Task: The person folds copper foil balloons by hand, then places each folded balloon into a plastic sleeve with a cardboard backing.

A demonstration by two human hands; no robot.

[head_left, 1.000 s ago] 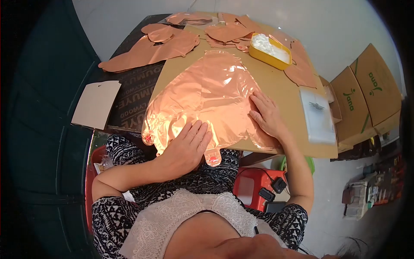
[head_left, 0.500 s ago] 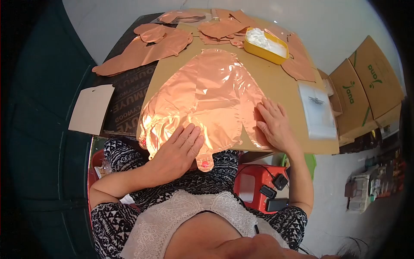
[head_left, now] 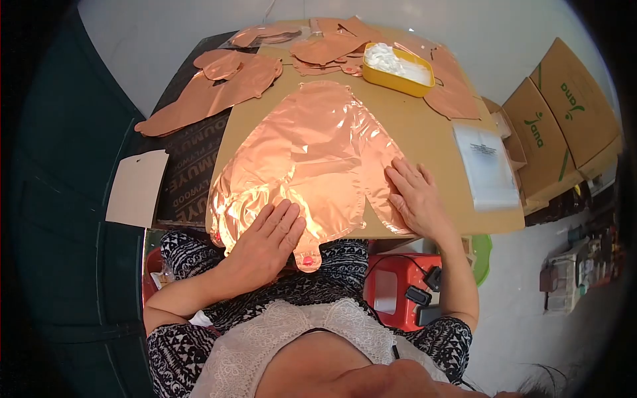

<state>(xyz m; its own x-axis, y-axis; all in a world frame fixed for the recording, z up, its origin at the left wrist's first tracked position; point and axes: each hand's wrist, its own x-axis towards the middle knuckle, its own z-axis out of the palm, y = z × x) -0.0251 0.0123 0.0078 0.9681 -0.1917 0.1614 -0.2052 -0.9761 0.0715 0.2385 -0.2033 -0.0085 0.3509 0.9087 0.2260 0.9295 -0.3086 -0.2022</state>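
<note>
A large, flat rose-gold foil balloon [head_left: 312,146], creased and shiny, lies across the near middle of the table. Its tab with a red spot hangs past the front edge, close to my left hand. My left hand [head_left: 269,239] rests flat on the balloon's lower left part, fingers stretched out. On its right lobe lies my right hand [head_left: 417,202], with fingers extended and the palm down. Neither hand grips the foil. What is under the palms is hidden.
A yellow tub [head_left: 398,79] with white material stands at the back. More flat foil pieces [head_left: 219,89] lie at the back left and behind the tub. Clear plastic bags [head_left: 486,166] are at the right, cardboard boxes [head_left: 561,119] beyond. A red stool [head_left: 398,292] holds black devices.
The view has shifted slightly, so the table's far side appears a little to the left. Both hands stay flat on the foil balloon in nearly the same places.
</note>
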